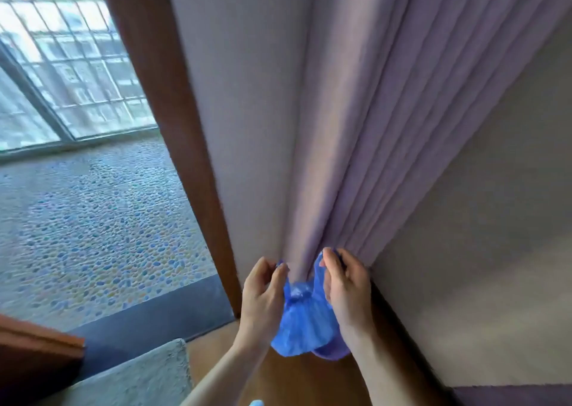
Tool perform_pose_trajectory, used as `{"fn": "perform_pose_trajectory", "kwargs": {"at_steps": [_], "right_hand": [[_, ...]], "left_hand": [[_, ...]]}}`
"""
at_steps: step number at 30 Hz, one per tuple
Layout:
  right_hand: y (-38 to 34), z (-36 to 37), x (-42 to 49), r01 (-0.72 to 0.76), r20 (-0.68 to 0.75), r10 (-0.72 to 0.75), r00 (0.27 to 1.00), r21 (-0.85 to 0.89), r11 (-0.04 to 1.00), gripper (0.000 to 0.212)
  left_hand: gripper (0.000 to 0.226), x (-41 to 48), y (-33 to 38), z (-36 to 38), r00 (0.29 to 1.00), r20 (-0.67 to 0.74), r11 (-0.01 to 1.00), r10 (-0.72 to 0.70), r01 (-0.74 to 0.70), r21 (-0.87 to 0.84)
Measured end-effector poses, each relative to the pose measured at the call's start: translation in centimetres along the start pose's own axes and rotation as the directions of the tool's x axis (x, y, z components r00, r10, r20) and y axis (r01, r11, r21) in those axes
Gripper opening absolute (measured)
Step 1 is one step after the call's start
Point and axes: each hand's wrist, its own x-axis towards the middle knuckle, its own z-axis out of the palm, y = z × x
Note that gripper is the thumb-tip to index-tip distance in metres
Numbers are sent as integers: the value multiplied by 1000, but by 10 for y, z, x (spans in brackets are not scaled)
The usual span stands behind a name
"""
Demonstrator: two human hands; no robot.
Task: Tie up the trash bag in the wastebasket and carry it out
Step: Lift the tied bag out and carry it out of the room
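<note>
Lilac curtain (356, 127) folds hang down the middle of the frame beside a brown wooden door frame (173, 127), with a pebble-patterned balcony floor (93, 219) and a barred window (68, 52) in the upper left and a plain wall at right. Low in the centre, over the wooden floor (278, 381), sits the blue trash bag (305, 328), its top gathered into a twisted neck; a purple rim that I take to be the wastebasket (332, 354) peeks out beneath it, mostly hidden. My left hand (263, 294) pinches one ear of the plastic between thumb and fingertips, and my right hand (346, 285) is closed around the other ear, so both are grasping the bag's loose ends on either side of the neck. The knot looks half made to me: one crossing seems cinched, and I judge a second is needed. To do it well I should pull the two ears apart evenly and outward so the crossing tightens down against the gathered neck, keep the plastic from tearing by not jerking, then cross the ends again before lifting. I should keep the curtain hem clear of the knot, since it hangs just behind. I count one bag, one wastebasket rim, two ears, two hands, one curtain, and one grey mat (139, 377) at lower left.
</note>
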Motion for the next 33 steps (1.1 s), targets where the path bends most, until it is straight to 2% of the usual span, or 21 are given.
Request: {"fn": "perform_pose_trajectory", "kwargs": {"at_steps": [5, 9, 13, 15, 18, 21, 26, 29, 33], "right_hand": [[11, 64, -3, 23, 244, -17, 970, -22, 999, 32], [14, 105, -5, 72, 470, -39, 882, -51, 996, 34], [16, 128, -8, 67, 653, -37, 756, -21, 998, 42], [16, 139, -12, 45, 712, -41, 701, 13, 999, 44], [20, 152, -27, 37, 786, -30, 618, 9, 999, 35], [20, 160, -54, 22, 854, -18, 520, 7, 1000, 32], [17, 173, -122, 29, 957, -23, 290, 15, 999, 42], [17, 175, -172, 11, 989, -12, 147, 11, 1000, 40], [18, 177, -239, 21, 1000, -14, -24, 14, 1000, 44]], "left_hand": [[26, -3, 0, -52, 972, -234, 1000, 7, -10, -10], [27, -12, 5, -83, 883, -470, 1000, -3, -11, -27], [27, -35, 6, -106, 685, -727, 995, -50, -27, -93], [24, -52, 8, -114, 583, -810, 991, -67, -58, -124], [25, -84, 6, -123, 442, -892, 987, -93, -76, -140], [24, -123, 3, -128, 313, -945, 985, -92, -108, -132], [21, -195, -3, -134, 79, -993, 985, -92, -136, -102], [24, -239, -4, -137, -60, -992, 983, -115, -152, -105], [29, -291, -7, -148, -206, -970, 980, -132, -171, -97]]}}
